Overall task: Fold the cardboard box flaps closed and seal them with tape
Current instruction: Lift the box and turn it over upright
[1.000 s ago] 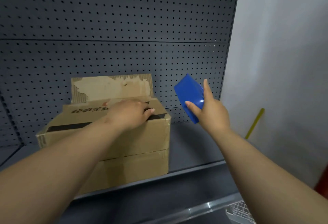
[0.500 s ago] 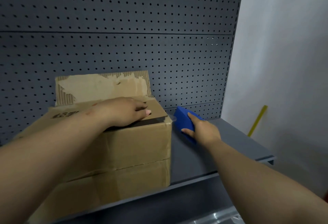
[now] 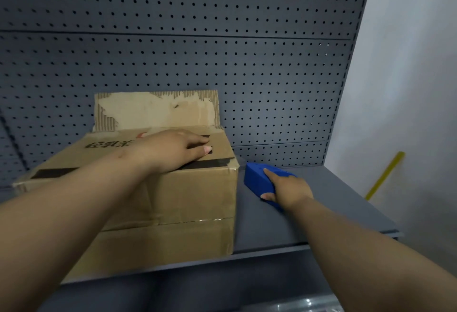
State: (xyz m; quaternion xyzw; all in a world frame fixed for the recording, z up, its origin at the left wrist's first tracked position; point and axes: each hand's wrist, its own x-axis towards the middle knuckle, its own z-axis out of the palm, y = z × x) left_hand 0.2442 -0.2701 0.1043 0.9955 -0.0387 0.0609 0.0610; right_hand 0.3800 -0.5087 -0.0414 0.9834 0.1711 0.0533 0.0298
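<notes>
blue dispenser [image 3: 257, 179] now lower, beside box [image 3: 193, 203]

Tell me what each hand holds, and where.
The right hand grips the blue tape dispenser at its near end. The left hand holds nothing, pressing flat on the cardboard box top.

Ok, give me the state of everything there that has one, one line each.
cardboard box: on the shelf, front flap folded down, dark gap along the top.
rear flap: upright, not folded.
left hand: flat, pressing the folded flap.
blue tape dispenser: on the shelf beside the box.
right hand: gripping the dispenser.
shelf: bearing box and dispenser.
</notes>
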